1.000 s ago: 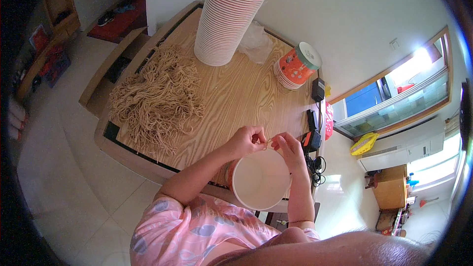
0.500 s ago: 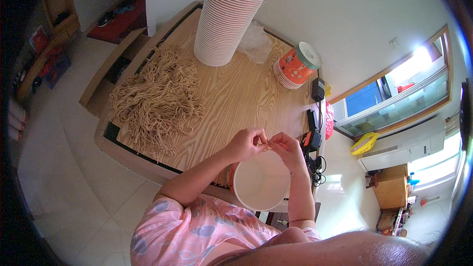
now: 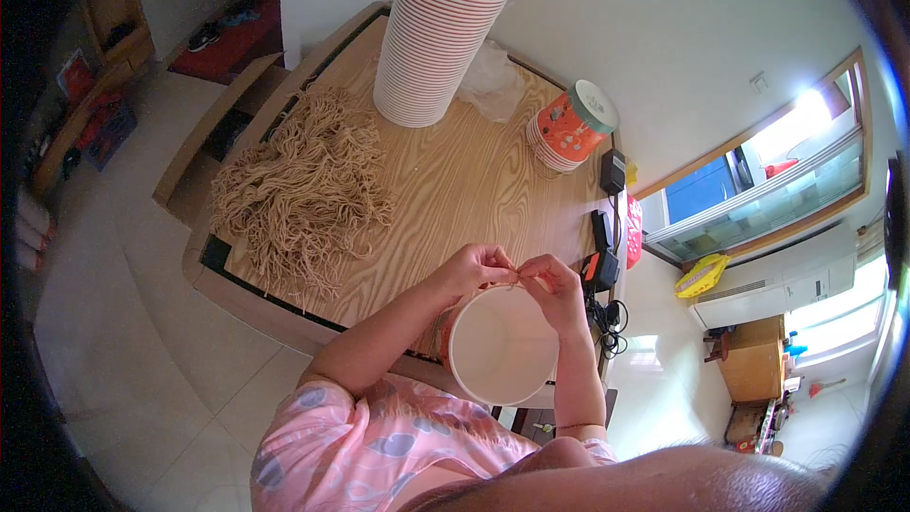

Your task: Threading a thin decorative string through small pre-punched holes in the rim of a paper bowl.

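Note:
Both my hands meet over the far rim of a white-lined paper bucket [image 3: 502,353], which stands open side up at the table's near edge, close to my body. My left hand [image 3: 479,269] pinches a thin tan string [image 3: 513,279] with thumb and forefinger. Fingertips of my right hand [image 3: 554,288] close on the same string, almost touching the left ones. Whether the string is knotted is too small to tell. A strip of orange outer wall shows at the bucket's left side. To the left lies a loose heap of tan strings [image 3: 303,192].
A tall leaning stack of nested paper buckets [image 3: 445,47] rises at the table's far side, beside a crumpled clear plastic bag [image 3: 491,83]. A short upside-down stack of orange buckets [image 3: 571,129] stands far right. Black adapters [image 3: 612,171] and coiled cables [image 3: 609,330] line the right edge.
My fingers have shifted slightly at the string, the left ones curling in and pressing closer together. The bucket and the other things stay in place.

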`<control>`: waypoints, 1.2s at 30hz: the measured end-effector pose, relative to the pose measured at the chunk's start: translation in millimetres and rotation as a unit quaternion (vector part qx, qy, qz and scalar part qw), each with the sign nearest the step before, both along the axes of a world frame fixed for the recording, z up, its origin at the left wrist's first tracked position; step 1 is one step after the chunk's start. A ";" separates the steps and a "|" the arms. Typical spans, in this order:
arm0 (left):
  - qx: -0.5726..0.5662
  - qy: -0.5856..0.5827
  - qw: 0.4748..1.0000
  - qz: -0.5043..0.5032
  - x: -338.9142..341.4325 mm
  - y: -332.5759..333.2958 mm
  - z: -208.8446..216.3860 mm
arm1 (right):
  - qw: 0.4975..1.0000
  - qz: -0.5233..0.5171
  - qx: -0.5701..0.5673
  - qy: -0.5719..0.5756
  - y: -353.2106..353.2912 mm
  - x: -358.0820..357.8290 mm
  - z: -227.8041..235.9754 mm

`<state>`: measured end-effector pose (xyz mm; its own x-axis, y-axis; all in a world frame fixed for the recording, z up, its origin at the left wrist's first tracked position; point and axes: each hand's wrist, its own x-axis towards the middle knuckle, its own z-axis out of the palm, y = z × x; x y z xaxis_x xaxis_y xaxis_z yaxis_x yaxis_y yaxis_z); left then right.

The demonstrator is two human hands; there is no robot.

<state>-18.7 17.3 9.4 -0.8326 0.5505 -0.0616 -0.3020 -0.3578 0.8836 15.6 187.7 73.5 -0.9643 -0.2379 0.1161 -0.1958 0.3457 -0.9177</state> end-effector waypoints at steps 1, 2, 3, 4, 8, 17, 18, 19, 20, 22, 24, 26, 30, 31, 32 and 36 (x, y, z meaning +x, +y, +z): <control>0.000 0.000 1.000 0.000 -0.9 -0.1 -2.4 | 1.000 -0.006 0.005 -0.004 1.2 0.5 -1.2; 0.007 -0.014 1.000 -0.009 -1.6 -0.6 -4.6 | 1.000 -0.011 0.010 -0.009 1.8 1.0 -1.8; 0.012 -0.029 0.999 -0.018 -2.1 -0.9 -4.6 | 1.000 -0.011 0.010 -0.009 2.0 1.1 -2.1; 0.012 -0.029 0.999 -0.018 -2.1 -1.0 -3.7 | 1.000 -0.012 0.006 -0.007 2.0 1.2 -2.3; 0.014 -0.033 0.999 -0.012 -0.1 -1.7 4.3 | 1.000 -0.019 0.014 -0.002 3.3 0.9 -4.1; -0.021 -0.012 1.000 0.019 0.7 -2.7 6.7 | 0.999 -0.022 0.030 -0.002 3.7 0.7 -6.8; -0.018 -0.011 1.000 0.013 1.3 -3.4 8.7 | 0.999 -0.022 0.030 -0.002 4.1 0.5 -7.1; -0.018 -0.011 1.000 0.013 2.1 -3.4 9.9 | 0.999 -0.025 0.036 -0.001 4.6 0.2 -7.3; -0.022 -0.009 1.000 0.020 3.0 -2.9 11.1 | 0.999 -0.027 0.041 0.001 4.8 0.0 -7.3; -0.027 -0.008 0.999 0.029 4.2 -3.3 11.5 | 0.999 -0.030 0.036 0.003 2.4 -0.2 -4.9; -0.053 0.023 0.997 0.041 5.1 -3.3 11.7 | 0.999 -0.033 0.032 0.005 1.0 -0.1 -3.8; -0.063 0.037 0.996 0.053 7.7 -2.5 13.8 | 0.999 -0.033 0.005 0.013 0.4 0.1 -3.5; -0.106 0.078 0.989 0.068 10.2 -5.6 21.6 | 0.999 -0.047 0.011 0.013 -2.1 1.4 -0.6; -0.106 0.077 0.989 0.067 10.0 -5.4 21.5 | 0.999 -0.049 0.005 0.011 -2.3 1.7 -0.3; -0.107 0.078 0.989 0.069 9.7 -4.7 21.3 | 0.999 -0.052 -0.002 0.009 -2.3 2.0 -0.2; -0.079 0.072 0.991 0.079 6.6 0.8 7.4 | 0.997 -0.046 0.058 0.012 -3.1 3.1 0.6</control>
